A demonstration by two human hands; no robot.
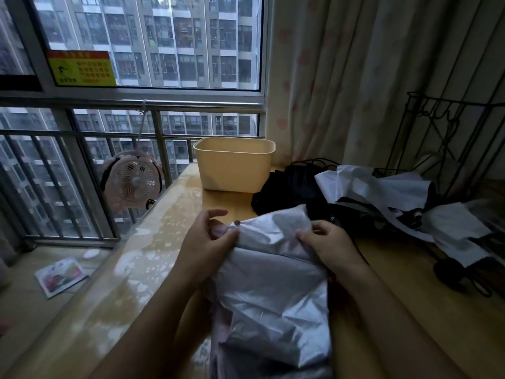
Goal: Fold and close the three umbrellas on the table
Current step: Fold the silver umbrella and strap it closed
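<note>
Both hands are closed on the silver umbrella (273, 291): my left hand (207, 236) pinches the far left corner of its canopy between thumb and curled fingers, with the forefinger raised loose above, and my right hand (328, 242) pinches a fold at the far right edge, fingers curled in. The crumpled bundle lies between my forearms at the near edge of the wooden table (226, 203), long axis running near to far. Its far end is at my fingertips; I cannot make out the handle. Further right on the table lie a black umbrella (284, 187) and a white-and-black umbrella (382, 192), both loose and unfolded, touching each other. A cream tub (235, 165) stands at the far edge, a wire rack (451, 132) far right before the curtain (355, 77). Left, a small fan (134, 179) hangs on the window railing.
</note>
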